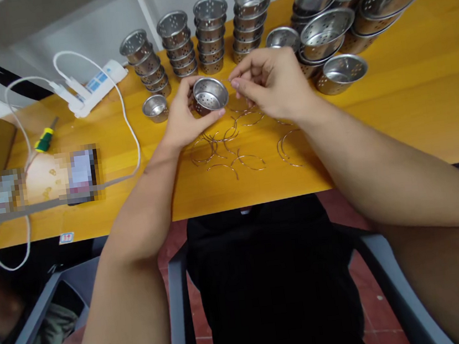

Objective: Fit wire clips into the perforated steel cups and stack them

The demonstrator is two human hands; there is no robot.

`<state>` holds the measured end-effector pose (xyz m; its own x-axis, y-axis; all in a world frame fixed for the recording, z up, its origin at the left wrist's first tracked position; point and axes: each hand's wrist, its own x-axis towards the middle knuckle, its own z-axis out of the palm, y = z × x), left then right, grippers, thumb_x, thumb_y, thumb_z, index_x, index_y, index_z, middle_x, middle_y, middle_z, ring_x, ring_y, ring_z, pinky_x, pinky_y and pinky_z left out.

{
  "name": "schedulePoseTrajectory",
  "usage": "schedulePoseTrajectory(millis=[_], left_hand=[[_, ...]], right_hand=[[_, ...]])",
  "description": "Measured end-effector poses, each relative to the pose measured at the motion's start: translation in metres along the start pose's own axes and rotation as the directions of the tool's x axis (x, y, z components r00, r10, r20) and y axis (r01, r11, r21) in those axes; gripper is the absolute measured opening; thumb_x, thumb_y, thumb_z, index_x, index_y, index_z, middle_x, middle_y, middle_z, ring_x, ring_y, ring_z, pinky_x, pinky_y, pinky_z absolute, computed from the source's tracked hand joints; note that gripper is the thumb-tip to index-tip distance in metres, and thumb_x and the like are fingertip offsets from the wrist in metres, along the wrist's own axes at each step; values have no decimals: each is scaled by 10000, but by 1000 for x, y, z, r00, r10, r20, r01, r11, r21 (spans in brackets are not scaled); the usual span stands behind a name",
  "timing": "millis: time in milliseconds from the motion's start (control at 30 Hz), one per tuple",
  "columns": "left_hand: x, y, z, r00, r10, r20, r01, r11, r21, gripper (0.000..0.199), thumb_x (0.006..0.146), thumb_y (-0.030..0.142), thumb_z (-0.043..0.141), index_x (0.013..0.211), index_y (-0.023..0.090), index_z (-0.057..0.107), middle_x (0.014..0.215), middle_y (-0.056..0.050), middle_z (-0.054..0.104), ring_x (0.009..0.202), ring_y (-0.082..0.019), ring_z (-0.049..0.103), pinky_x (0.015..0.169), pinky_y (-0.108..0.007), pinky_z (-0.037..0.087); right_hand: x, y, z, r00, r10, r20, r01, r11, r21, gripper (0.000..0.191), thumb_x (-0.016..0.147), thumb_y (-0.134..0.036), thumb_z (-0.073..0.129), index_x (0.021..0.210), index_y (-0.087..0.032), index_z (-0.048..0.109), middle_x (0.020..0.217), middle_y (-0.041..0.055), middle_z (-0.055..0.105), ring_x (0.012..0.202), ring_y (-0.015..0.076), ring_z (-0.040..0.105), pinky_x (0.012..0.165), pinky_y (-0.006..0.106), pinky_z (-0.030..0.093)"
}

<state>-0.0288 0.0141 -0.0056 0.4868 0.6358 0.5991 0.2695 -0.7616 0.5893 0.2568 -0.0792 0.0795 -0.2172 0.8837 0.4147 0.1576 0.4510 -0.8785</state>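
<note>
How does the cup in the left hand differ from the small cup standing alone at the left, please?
The held cup is gripped by the left hand, while the small cup stands untouched on the table.
The held cup looks wider across the rim than the small cup.
The small cup is just in front of the leftmost stack; the held cup is farther right.
Both are round, shiny metal and open-topped.

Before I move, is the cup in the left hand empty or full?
Empty: the cup in the left hand shows its bare, perforated inside.
</note>
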Motion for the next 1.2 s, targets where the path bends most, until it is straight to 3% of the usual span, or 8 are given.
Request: schedulePoseTrajectory(millis=[200,333,533,700,867,1033,1200], left_hand=[[-2,30,10,996,3,88,-4,1000,5,1064,921,902,1017,1667,289,569,1539,-131,714,1482,-416,777,1347,-656,637],[-2,38,15,994,4,106,-3,1000,-5,980,972,833,1013,1675,298,589,1527,-123,721,1513,-415,771,1375,-654,622],[0,41,16,995,-20,94,22,999,-23,1021,895,863,1066,1618,282,639,1505,-130,763,1423,-420,814,1318,-670,658],[1,42,15,996,-15,93,17,1000,-20,1072,859,968,1025,1591,283,644,1477,-123,775,1372,-407,838,1260,-650,688],[0,37,15,995,2,102,-2,1000,0,1048,892,971,996,1601,288,638,1467,-116,763,1367,-392,843,1252,-631,703],[-3,31,18,993,41,112,-42,999,3,1011,960,952,948,1635,283,601,1451,-116,732,1402,-397,825,1305,-664,656],[-3,30,24,993,29,114,-24,999,-38,1076,896,1053,918,1599,302,603,1461,-105,728,1364,-377,841,1200,-587,715]], right_hand=[[-1,9,1,995,-99,-8,97,983,-158,333,1039,-593,980,963,-346,770,862,36,740,721,265,610,684,467,514],[-3,10,1,997,-70,-11,65,968,-243,326,1092,-592,949,988,-354,752,808,18,710,713,275,601,638,460,507],[-6,5,3,1000,-3,0,3,955,-298,398,1092,-752,895,1044,-381,759,849,51,759,834,349,702,695,515,558],[-5,8,5,1000,31,-6,-31,953,-303,478,1078,-837,846,1059,-369,749,849,65,745,822,363,698,727,537,584],[-4,9,4,1000,-8,23,14,967,-254,477,1089,-817,855,1049,-360,730,863,66,723,802,354,679,725,521,560],[-4,8,5,999,23,22,-17,969,-247,519,1055,-846,867,1028,-357,697,801,57,677,804,352,663,720,512,544],[-4,7,5,999,19,49,-7,972,-234,439,1052,-760,900,1002,-362,722,776,53,683,789,334,660,746,533,554]])
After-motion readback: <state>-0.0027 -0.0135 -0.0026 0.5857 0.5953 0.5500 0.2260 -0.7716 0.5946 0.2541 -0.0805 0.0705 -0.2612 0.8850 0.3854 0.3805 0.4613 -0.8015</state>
